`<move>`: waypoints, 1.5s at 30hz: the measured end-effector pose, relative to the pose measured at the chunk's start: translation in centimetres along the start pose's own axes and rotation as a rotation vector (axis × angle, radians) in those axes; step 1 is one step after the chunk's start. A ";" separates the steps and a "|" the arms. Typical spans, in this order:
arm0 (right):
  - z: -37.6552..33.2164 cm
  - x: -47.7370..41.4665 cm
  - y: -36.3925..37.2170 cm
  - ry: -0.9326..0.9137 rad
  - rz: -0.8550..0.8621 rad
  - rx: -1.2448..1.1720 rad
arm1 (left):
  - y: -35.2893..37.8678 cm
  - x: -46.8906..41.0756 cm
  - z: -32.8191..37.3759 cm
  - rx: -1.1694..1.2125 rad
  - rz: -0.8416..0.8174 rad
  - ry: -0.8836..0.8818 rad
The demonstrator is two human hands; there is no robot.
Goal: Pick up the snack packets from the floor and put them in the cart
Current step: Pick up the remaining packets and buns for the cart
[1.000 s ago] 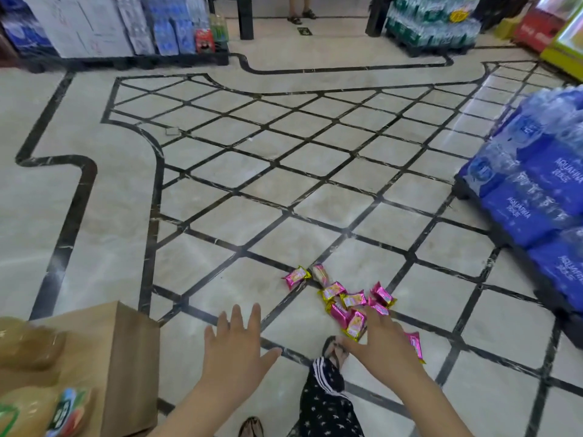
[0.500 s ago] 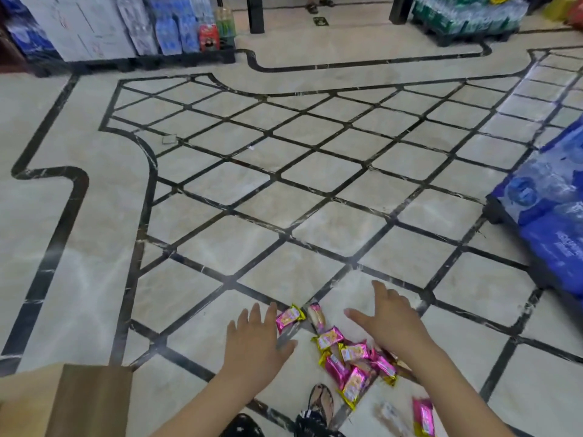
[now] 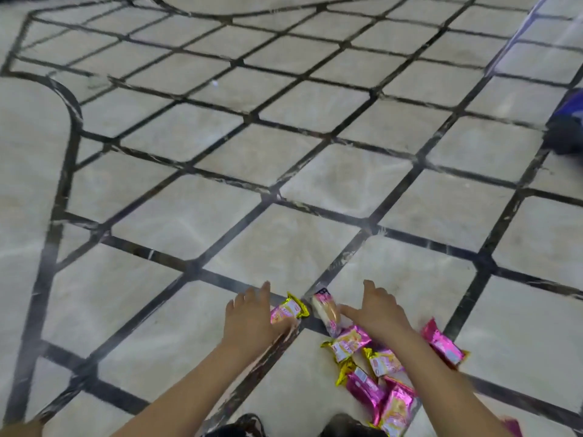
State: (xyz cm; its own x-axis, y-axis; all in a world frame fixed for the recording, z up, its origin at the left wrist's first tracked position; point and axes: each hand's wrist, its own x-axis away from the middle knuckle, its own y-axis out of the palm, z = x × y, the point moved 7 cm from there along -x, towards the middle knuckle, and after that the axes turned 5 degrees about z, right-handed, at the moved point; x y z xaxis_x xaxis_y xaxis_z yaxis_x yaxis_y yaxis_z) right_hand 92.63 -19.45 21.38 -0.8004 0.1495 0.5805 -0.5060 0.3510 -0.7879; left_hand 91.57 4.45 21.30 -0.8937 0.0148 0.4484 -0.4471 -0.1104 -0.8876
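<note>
Left hand (image 3: pixel 252 323) and right hand (image 3: pixel 380 313) hang palm-down, fingers spread and empty, over snack packets (image 3: pixel 362 386) on the floor (image 3: pixel 284 247).

Count: snack packets (image 3: pixel 350 340) 7, an 8th cut off at frame edge; hands 2: left hand (image 3: pixel 249 320), right hand (image 3: pixel 378 313)

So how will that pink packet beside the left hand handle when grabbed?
Probably light and crinkly: the pink packet is small, with crimped gold ends. Its shiny film on the glossy floor may skid under the left hand. Lying flat, it should not roll.
</note>
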 end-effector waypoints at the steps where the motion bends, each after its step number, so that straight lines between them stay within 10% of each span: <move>1: 0.7 -2.5 2.9 0.003 -0.011 0.017 | 2.9 -2.1 -0.5 0.020 -0.004 0.001; 13: 6.1 -19.6 24.0 -0.010 -0.062 0.041 | 28.1 -16.5 -5.2 0.217 -0.175 0.042; 22: 5.0 -20.5 24.0 0.011 -0.035 -0.150 | 28.1 -16.4 -9.0 0.610 -0.085 -0.146; 33: -3.3 -8.6 -8.6 0.020 0.383 -1.068 | -8.9 -12.5 2.2 1.294 0.336 -0.079; 45: 0.3 26.8 -41.8 0.100 0.615 -1.082 | -46.8 12.8 19.0 1.311 0.013 0.188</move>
State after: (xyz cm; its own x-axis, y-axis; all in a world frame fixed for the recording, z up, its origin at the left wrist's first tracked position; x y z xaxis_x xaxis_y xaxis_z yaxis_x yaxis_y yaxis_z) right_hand 92.24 -30.40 69.75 -0.7586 0.6109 0.2264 0.5048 0.7709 -0.3884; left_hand 101.74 -9.04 70.53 -0.9366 0.1314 0.3248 -0.1674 -0.9822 -0.0853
